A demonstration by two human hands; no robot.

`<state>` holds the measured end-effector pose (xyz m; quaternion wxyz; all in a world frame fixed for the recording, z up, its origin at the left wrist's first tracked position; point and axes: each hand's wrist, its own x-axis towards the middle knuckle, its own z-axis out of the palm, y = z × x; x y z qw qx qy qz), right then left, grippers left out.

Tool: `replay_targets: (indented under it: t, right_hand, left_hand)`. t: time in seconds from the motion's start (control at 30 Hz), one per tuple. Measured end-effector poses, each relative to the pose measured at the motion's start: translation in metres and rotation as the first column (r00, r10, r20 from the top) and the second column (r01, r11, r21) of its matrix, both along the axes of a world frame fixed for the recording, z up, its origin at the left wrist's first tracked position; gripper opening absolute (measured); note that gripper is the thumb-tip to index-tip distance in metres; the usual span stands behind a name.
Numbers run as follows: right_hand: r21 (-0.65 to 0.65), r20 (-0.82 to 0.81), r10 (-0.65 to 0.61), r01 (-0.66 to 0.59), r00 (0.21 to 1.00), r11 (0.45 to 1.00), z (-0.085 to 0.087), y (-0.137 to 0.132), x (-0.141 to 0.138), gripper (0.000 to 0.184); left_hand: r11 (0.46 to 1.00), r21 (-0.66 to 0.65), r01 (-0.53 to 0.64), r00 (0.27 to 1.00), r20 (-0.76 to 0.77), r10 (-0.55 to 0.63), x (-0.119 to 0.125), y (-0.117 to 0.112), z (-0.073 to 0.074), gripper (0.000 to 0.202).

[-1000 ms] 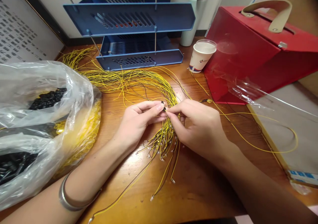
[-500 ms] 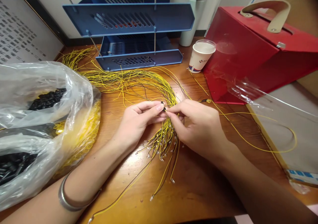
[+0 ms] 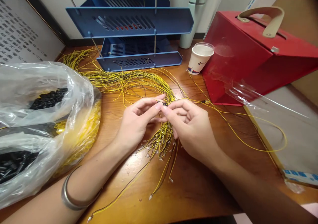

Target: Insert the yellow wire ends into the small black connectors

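Pinching one end of a small black piece (image 3: 163,103) between thumb and finger, the left hand (image 3: 134,124) meets the right hand (image 3: 193,126), whose thumb and forefinger close on the other end. It sits between them, over a curving bundle of thin yellow and dark wires (image 3: 151,78), their clear tips fanned across glossy, grained wood (image 3: 198,191). Fingertips hide the piece's full shape; the crinkled clear bag (image 3: 83,91) is cut off at left.
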<state>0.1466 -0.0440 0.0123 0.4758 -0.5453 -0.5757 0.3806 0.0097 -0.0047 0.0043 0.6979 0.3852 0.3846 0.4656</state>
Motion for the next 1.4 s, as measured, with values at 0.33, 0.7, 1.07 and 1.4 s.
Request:
replay_targets:
  t: [0.33,0.7,1.07,1.4]
  right_hand:
    - [-0.108,-0.311,-0.096,0.065,0.945,0.992,0.007,0.009,0.005,0.021]
    - [0.022,-0.136,-0.161,0.166,0.978,0.986,0.005,0.008,0.007,0.015]
    - [0.052,-0.137,-0.239,0.248,0.961,0.967,0.008,0.012,0.011,0.007]
    - [0.051,-0.111,-0.165,0.171,0.98,0.984,0.004,0.008,0.01,0.008]
  left_hand:
    - [0.998,0.067,0.021,0.99,-0.14,-0.011,0.0,-0.003,0.004,0.014]
    - [0.987,0.151,-0.046,0.967,-0.242,0.082,0.0,-0.004,0.005,0.013]
    - [0.975,0.223,0.001,0.955,-0.289,0.065,0.0,-0.005,0.001,0.018]
    - [0.982,0.184,0.04,0.971,-0.237,0.005,0.003,-0.007,0.003,0.019]
